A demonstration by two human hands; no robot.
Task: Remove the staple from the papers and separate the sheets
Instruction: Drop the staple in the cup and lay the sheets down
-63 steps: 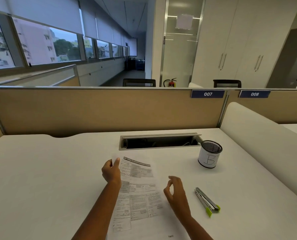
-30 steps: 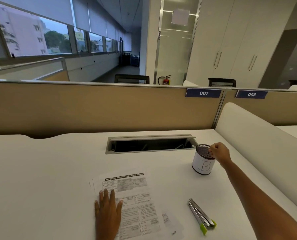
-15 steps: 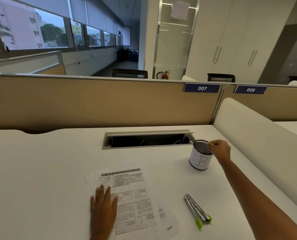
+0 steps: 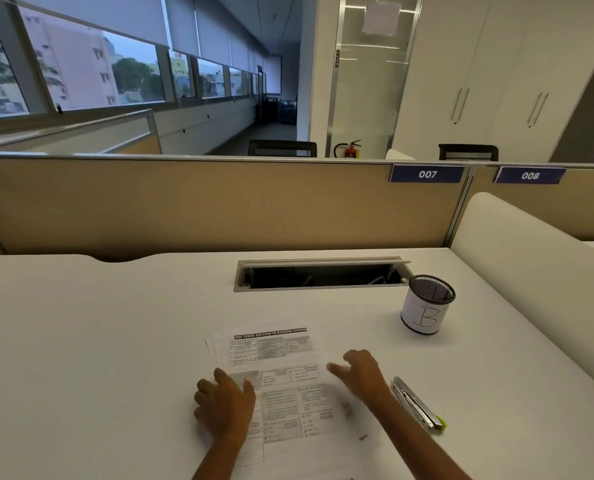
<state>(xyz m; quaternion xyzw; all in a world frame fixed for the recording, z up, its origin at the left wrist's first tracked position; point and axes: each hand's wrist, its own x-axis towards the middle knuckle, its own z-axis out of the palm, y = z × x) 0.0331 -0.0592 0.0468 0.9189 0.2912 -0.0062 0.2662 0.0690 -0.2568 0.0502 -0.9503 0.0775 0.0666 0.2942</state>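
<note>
White desk point(image 4: 98, 341): printed papers point(image 4: 281, 382) fanned under both hands; stapler point(image 4: 418, 405) just right of right hand point(image 4: 361, 374); mesh cup point(image 4: 427, 304) marked B beyond it; cable slot point(image 4: 319, 274) ahead.

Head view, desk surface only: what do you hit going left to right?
left hand → papers → right hand → staple remover → mesh cup marked B

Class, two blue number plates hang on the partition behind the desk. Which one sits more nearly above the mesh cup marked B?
The plate reading 007. It hangs almost straight above the mesh cup, while the plate reading 008 sits further right, past the partition post.
</note>
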